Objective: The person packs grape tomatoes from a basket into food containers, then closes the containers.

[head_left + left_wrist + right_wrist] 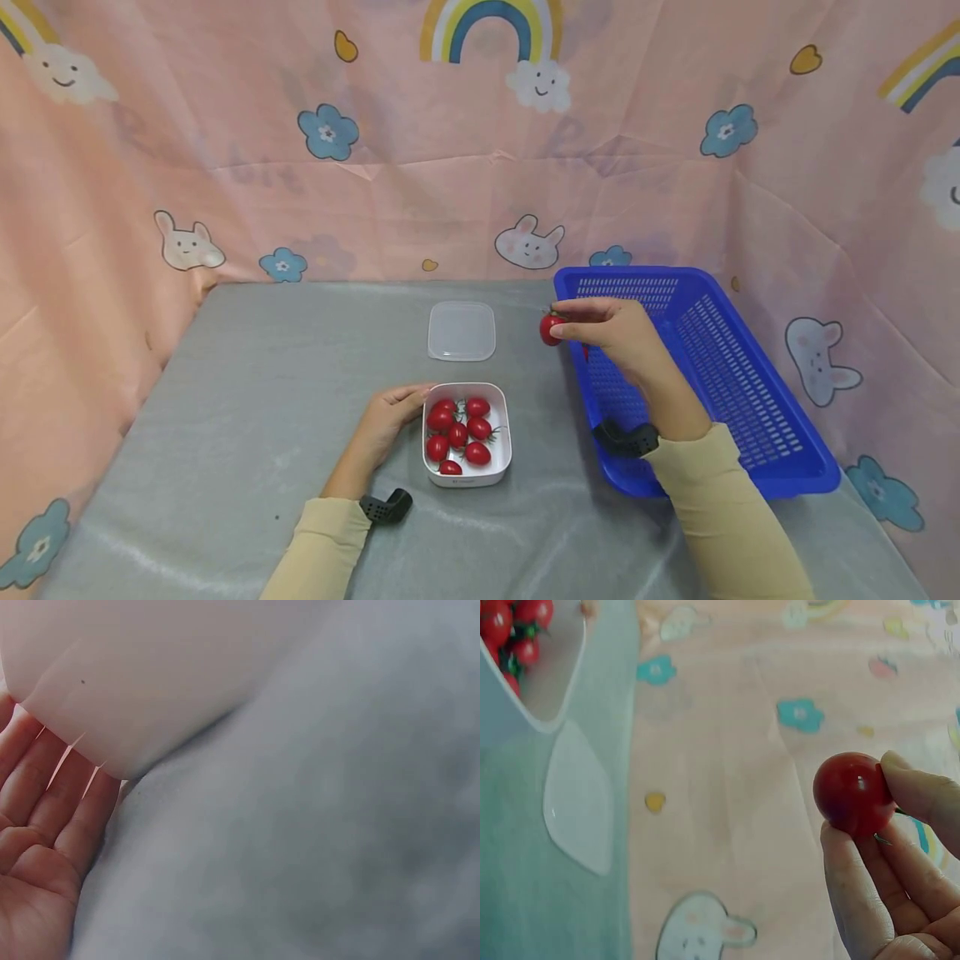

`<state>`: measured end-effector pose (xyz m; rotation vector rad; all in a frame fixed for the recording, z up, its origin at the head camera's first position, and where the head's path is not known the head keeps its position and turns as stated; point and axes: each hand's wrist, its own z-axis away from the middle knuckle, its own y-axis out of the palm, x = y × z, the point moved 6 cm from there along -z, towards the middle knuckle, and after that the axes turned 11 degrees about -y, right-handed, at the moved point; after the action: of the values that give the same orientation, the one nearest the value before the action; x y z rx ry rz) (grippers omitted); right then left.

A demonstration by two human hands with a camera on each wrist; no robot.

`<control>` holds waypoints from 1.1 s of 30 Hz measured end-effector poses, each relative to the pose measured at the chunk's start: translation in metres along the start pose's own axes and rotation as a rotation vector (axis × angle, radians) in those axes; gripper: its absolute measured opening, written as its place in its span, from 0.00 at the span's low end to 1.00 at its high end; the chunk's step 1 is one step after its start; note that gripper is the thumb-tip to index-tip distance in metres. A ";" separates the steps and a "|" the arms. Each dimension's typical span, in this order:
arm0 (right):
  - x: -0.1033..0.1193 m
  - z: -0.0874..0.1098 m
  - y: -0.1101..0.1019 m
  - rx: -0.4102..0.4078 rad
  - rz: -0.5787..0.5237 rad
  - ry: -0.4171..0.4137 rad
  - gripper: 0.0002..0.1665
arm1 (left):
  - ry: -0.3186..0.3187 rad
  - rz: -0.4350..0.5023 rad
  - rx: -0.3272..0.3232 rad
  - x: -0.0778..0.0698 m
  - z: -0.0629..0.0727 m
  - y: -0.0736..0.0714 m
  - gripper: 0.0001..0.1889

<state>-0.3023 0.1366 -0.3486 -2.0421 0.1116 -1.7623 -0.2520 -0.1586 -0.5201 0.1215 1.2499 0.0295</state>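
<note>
A cherry tomato (853, 791) is pinched between the thumb and fingers of my right hand (611, 333), raised over the left rim of the blue basket (750, 383). Its green stem shows on the hand side. In the head view, a white square container (468, 481) in front of me holds several cherry tomatoes (478, 453) with stems. My left hand (384, 423) touches the container's left side. In the left wrist view, its fingers (56, 784) lie nearly straight along the container's wall; the thumb is not plain there.
A translucent square lid (462, 332) lies flat on the grey tablecloth (300, 358) behind the container. Something red (586, 352) shows at the basket's left wall, partly hidden. A pink patterned curtain (450, 200) hangs along the back and sides.
</note>
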 end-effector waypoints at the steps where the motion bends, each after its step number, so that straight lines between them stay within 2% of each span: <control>1: 0.001 0.001 0.005 0.011 0.004 -0.001 0.28 | 0.000 0.000 -0.001 0.000 0.000 0.000 0.19; 11: 0.007 0.008 0.053 0.131 -0.027 -0.038 0.25 | 0.000 -0.019 0.001 0.001 0.000 0.000 0.19; 20: 0.008 0.018 0.090 0.193 0.039 -0.037 0.22 | 0.006 -0.021 0.008 0.000 0.000 0.000 0.20; 33: 0.011 0.037 0.131 0.275 0.024 -0.101 0.18 | -0.013 0.012 -0.001 0.001 -0.001 0.000 0.19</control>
<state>-0.2362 0.0251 -0.3904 -1.9157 -0.1302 -1.5600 -0.2529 -0.1584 -0.5216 0.1278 1.2362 0.0398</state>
